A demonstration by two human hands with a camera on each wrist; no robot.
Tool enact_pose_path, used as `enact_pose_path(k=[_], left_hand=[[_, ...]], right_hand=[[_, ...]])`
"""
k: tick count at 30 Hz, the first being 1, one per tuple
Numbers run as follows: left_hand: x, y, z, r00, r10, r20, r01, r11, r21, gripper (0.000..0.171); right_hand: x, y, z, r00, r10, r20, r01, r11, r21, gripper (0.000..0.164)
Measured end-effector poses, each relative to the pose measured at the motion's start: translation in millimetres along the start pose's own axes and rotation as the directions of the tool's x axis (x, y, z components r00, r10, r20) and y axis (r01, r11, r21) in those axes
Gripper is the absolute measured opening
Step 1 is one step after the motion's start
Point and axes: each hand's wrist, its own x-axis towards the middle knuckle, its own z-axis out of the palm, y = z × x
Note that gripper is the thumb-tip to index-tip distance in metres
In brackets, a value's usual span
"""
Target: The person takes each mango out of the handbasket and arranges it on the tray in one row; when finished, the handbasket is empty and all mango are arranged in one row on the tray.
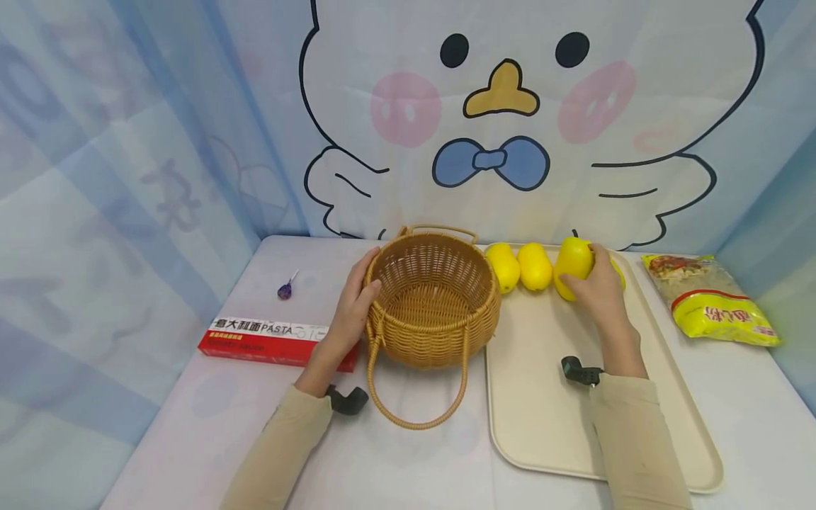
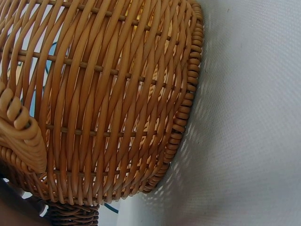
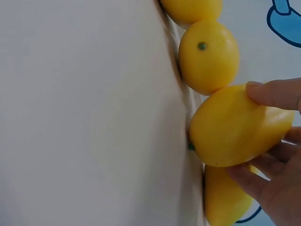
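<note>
My left hand (image 1: 354, 301) grips the left side of a round brown wicker basket (image 1: 433, 347), thumb at the rim and fingers along the outer wall. Nothing lies inside the basket, and one handle hangs down at its front. In the left wrist view the woven wall (image 2: 108, 94) fills most of the picture. My right hand (image 1: 599, 287) holds a yellow pear (image 1: 573, 265) between thumb and fingers at the far end of a cream tray (image 1: 542, 404). Two yellow lemons (image 1: 534, 267) sit left of the pear; another yellow fruit (image 3: 225, 195) is partly hidden behind the hand.
A red and white pasta box (image 1: 255, 343) lies left of the basket, partly under my left forearm. Behind it is a small purple-wrapped lollipop (image 1: 285, 290). Right of the tray lies a bag of noodles (image 1: 714, 301). A printed curtain (image 1: 497, 205) hangs behind the table.
</note>
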Motion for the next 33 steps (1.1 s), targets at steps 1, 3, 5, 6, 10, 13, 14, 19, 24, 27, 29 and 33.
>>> enact_pose_path(k=[1, 3, 5, 6, 10, 13, 14, 19, 24, 27, 29, 33], left_hand=[[0.2, 0.2, 0.1, 1.000, 0.002, 0.000, -0.002, 1.000, 0.000, 0.057], [0.5, 0.4, 0.1, 1.000, 0.004, 0.000, -0.004, 1.000, -0.002, 0.057], [0.5, 0.6, 0.1, 1.000, 0.004, 0.000, -0.004, 1.000, -0.004, 0.057], [0.3, 0.8, 0.1, 1.000, 0.004, 0.000, -0.004, 1.000, -0.004, 0.057], [0.3, 0.8, 0.2, 1.000, 0.006, 0.002, -0.006, 1.000, -0.003, 0.057], [0.5, 0.6, 0.3, 1.000, 0.009, 0.002, -0.009, 1.000, -0.002, 0.057], [0.5, 0.6, 0.2, 1.000, 0.011, 0.002, -0.011, 1.000, 0.000, 0.057], [1.1, 0.2, 0.8, 1.000, 0.014, 0.005, -0.014, 1.000, -0.001, 0.057], [1.4, 0.1, 1.1, 1.000, 0.011, 0.007, -0.010, 1.000, -0.008, 0.057], [0.9, 0.6, 0.8, 1.000, 0.005, 0.008, -0.005, 1.000, -0.003, 0.057], [0.4, 0.6, 0.6, 1.000, 0.000, 0.007, 0.000, 1.000, -0.002, 0.057], [-0.5, 1.4, 0.2, 1.000, -0.010, 0.007, 0.010, 1.000, -0.004, 0.057]], right_hand=[[-0.1, 0.0, 0.2, 1.000, 0.005, 0.009, -0.005, 1.000, -0.009, 0.086], [-0.4, 0.4, 0.6, 1.000, 0.009, 0.021, -0.008, 0.999, -0.033, 0.084], [-0.9, 0.8, 1.4, 1.000, 0.020, 0.024, -0.019, 0.998, -0.058, 0.083], [-1.1, 1.2, 1.5, 0.999, 0.029, 0.027, -0.027, 0.997, -0.069, 0.083], [-1.7, 2.6, 2.9, 0.998, 0.053, 0.018, -0.051, 0.994, -0.092, 0.082], [-2.0, 3.4, 3.1, 0.999, 0.053, 0.007, -0.052, 0.994, -0.094, 0.082], [-2.1, 3.9, 3.1, 0.999, 0.050, 0.004, -0.049, 0.994, -0.093, 0.081], [-2.0, 7.7, 0.7, 0.999, 0.045, 0.012, -0.043, 0.994, -0.098, 0.077], [-1.9, 9.3, -0.4, 0.999, 0.046, 0.011, -0.045, 0.994, -0.101, 0.074], [-2.7, 9.6, -0.5, 0.999, 0.046, 0.006, -0.045, 0.994, -0.100, 0.073], [-3.6, 9.4, -1.2, 0.999, 0.050, 0.009, -0.049, 0.994, -0.098, 0.073], [-5.8, 7.9, -3.7, 0.997, 0.080, 0.025, -0.077, 0.992, -0.105, 0.074]])
